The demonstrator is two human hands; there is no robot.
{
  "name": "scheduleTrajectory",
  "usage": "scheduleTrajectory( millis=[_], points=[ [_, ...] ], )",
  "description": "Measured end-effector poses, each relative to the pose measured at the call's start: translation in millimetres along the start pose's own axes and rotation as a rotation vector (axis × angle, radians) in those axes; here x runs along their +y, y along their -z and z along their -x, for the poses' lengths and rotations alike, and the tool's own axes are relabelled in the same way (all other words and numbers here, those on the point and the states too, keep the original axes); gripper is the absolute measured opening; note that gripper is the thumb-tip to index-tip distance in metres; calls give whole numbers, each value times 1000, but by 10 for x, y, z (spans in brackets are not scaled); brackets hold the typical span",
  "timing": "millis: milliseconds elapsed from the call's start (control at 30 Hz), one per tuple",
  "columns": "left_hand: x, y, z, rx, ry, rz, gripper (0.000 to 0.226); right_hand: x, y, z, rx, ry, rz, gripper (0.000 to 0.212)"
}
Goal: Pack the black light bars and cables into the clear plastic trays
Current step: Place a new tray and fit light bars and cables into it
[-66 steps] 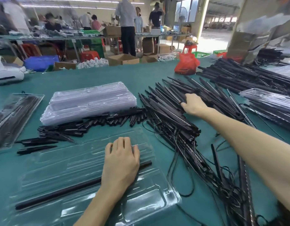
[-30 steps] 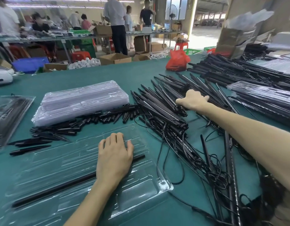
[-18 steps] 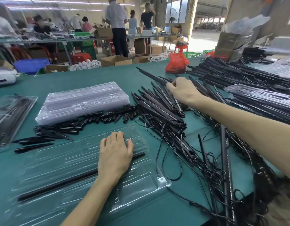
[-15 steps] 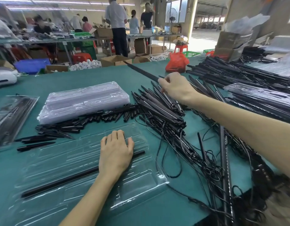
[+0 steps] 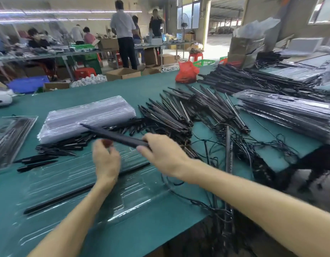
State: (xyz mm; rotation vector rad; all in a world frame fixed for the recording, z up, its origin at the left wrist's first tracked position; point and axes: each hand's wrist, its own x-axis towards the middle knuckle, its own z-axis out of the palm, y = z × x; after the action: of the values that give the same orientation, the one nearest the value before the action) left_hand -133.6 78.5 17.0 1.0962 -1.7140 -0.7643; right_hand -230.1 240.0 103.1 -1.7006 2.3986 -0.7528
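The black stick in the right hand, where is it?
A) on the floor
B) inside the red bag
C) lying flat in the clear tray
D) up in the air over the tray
D: the right hand grips the black light bar by one end, lifted above the clear tray; a second bar lies in that tray.
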Motion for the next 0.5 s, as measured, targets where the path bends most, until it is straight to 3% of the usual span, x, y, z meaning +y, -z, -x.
scheduleTrajectory(
  millis=[100,167,333,500],
  points=[
    [62,259,-75,326,151,83,27,65,-296,176,-6,26,62,33],
    [139,406,-13,299,63,27,25,93,-436,286,27,92,138,33],
    [597,493,259,-120,-282,-112,25,-33,-669,534,-16,333,223,31],
    [1157,208,570,-708,-476,-312,12,-89,-681,593,-32,358,168,26]
  ],
)
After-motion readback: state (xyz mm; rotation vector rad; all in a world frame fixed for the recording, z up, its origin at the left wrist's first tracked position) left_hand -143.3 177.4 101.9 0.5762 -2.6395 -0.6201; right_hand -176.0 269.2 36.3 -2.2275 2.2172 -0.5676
